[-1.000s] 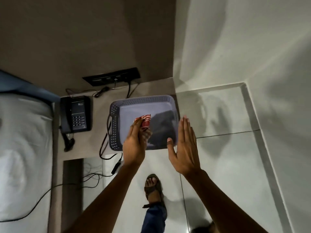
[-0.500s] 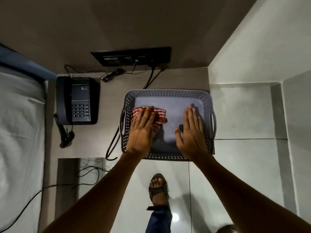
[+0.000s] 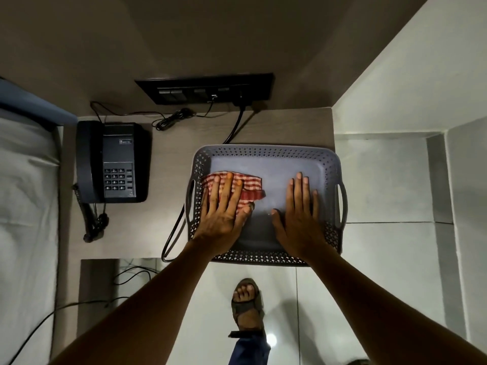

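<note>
A grey plastic tray (image 3: 266,151) with perforated walls and side handles sits on a bedside table top. A red-and-white checked cloth (image 3: 251,187) lies on the tray's left floor. My left hand (image 3: 224,209) presses flat on the cloth with straight fingers. Straight-fingered too, my right hand (image 3: 300,209) rests flat on the bare right floor of the tray.
A black desk phone (image 3: 113,162) stands left of the tray, its cord hanging over the table's front edge. A black cable (image 3: 234,127) runs from the wall socket panel (image 3: 205,88) past the tray. A bed (image 3: 23,206) lies at left. My sandalled foot (image 3: 246,304) stands on the tiled floor.
A second ago my left hand held the cloth up above the tray and my right hand hovered. Both hands have come down flat into the tray, the left pressing the cloth.
</note>
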### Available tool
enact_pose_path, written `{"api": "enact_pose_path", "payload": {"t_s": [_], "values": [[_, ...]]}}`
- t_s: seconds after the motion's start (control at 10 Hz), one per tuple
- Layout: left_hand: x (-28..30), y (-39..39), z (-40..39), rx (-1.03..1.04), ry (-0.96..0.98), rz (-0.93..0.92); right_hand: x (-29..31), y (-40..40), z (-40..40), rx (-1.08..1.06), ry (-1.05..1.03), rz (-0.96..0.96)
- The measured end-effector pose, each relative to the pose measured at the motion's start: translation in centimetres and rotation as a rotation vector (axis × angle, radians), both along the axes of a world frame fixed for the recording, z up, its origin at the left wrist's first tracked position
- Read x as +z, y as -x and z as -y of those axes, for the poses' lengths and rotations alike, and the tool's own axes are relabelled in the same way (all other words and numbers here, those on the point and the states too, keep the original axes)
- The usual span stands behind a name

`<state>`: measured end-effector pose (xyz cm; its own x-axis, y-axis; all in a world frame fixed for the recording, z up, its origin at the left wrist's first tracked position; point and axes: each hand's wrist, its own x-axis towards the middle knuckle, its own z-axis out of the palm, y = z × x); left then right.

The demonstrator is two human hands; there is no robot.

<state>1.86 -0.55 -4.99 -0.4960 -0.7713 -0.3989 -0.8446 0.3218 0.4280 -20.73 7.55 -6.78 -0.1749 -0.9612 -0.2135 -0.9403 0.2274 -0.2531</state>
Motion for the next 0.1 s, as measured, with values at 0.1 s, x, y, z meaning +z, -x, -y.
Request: {"api": "enact_pose_path", "payload": {"t_s": [0.1], "values": [[1.22, 0.29, -0.23, 0.024, 0.03, -0.079, 1.85, -0.5, 0.41, -0.061, 0.016, 0.121]]}}
